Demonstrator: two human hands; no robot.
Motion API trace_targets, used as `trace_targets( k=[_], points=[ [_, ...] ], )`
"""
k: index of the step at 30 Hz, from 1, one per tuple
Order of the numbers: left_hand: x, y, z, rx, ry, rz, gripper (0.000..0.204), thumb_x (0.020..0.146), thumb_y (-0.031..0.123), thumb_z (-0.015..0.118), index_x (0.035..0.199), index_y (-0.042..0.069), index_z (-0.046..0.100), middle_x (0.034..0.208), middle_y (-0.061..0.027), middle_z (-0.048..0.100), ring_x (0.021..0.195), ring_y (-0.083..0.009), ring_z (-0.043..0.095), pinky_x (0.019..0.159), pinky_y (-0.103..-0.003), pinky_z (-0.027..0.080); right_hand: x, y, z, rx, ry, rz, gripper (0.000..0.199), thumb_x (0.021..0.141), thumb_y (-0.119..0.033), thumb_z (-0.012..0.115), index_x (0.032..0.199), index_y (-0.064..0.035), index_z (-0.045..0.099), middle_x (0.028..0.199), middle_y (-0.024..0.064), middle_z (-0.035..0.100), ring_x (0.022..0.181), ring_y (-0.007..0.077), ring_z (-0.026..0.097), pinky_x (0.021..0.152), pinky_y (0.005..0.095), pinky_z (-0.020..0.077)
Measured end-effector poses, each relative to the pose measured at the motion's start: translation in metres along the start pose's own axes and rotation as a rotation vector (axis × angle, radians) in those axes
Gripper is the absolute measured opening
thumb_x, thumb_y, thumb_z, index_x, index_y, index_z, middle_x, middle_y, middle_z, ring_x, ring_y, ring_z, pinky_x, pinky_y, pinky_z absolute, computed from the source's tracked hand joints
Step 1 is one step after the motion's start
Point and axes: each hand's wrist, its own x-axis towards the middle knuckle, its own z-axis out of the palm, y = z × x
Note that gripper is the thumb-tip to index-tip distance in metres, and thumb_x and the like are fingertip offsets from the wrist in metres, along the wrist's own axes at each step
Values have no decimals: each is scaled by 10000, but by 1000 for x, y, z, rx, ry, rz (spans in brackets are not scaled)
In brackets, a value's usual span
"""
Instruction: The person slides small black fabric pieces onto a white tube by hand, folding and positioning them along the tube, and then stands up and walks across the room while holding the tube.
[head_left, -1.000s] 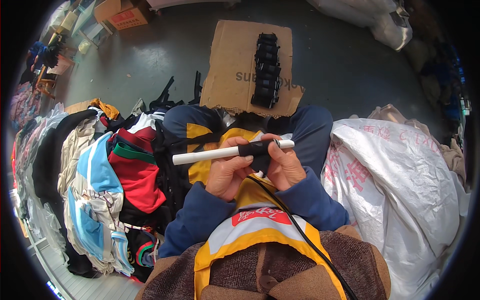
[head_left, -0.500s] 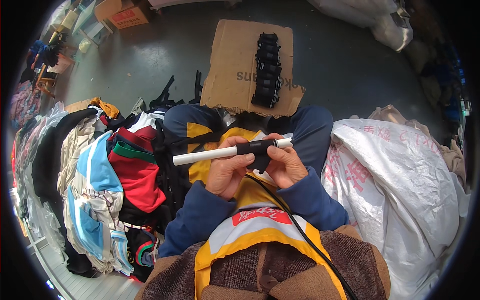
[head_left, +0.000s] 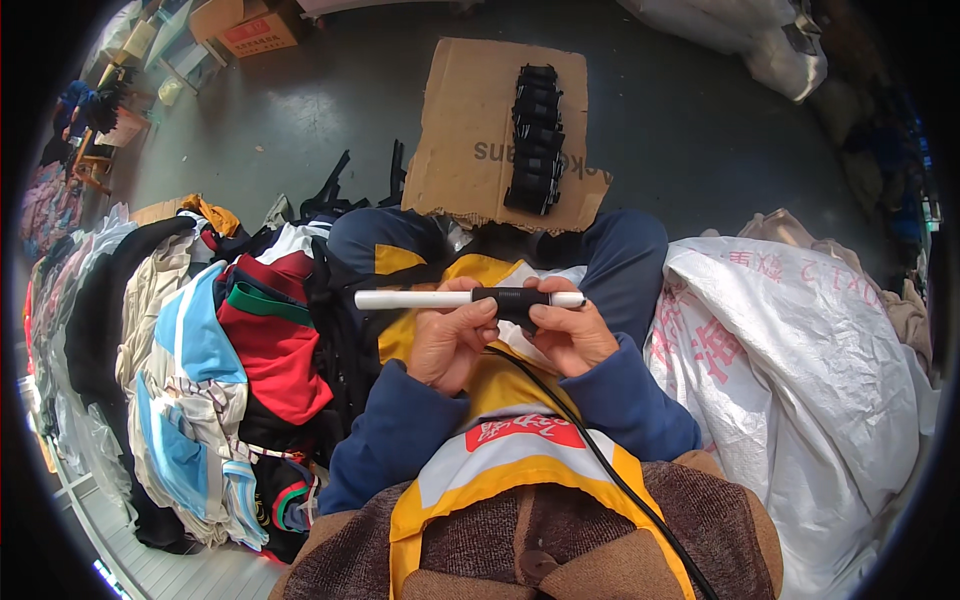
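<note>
While the left hand and right hand face each other above the apron, a white rod spans them, nearly level.
Fingers of both are closed, gripping the rod and the black band around its right part; farther out, black bundles lie on a cardboard sheet.

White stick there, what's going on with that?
A person's left hand and right hand hold the white stick roughly level, both touching the black cloth covering part of it. Ahead, a row of black pieces lies on cardboard. Clothes are piled left; a white sack sits right.
</note>
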Motion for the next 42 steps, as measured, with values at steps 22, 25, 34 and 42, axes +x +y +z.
trace_targets(
  k=[22, 25, 34, 42],
  points=[
    [4, 31, -2, 673, -364, 127, 275, 658, -37, 701, 911, -23, 591, 846, -57, 595, 763, -119, 567, 678, -224, 454, 9, 3, -19, -49, -464, 604, 377, 846, -246, 582, 1119, -2, 491, 812, 35, 550, 611, 71, 484, 480, 205, 396],
    [6, 40, -11, 1114, -28, 352, 216, 727, -15, 637, 938, -36, 595, 815, -62, 626, 725, -121, 586, 663, -235, 469, 16, 7, -18, -626, -146, 127, 318, 813, -120, 602, 1093, 5, 517, 764, 20, 565, 614, 72, 496, 520, 216, 411],
    [9, 29, 18, 2031, -272, 1263, 128, 669, 90, 643, 709, 20, 544, 801, -147, 576, 817, -299, 545, 701, -355, 451, 2, 26, -9, -1328, -190, -299, 314, 706, -6, 621, 996, -27, 504, 861, 112, 597, 841, 197, 585, 774, 278, 437],
    [24, 13, -19, 2236, -190, 1084, 361, 805, 330, 586, 552, 98, 475, 407, -86, 471, 386, -244, 504, 475, -345, 404, 11, 34, -23, -1289, -276, -94, 321, 821, -201, 549, 1077, -11, 516, 924, 180, 606, 873, 269, 586, 792, 318, 431]
  ],
)
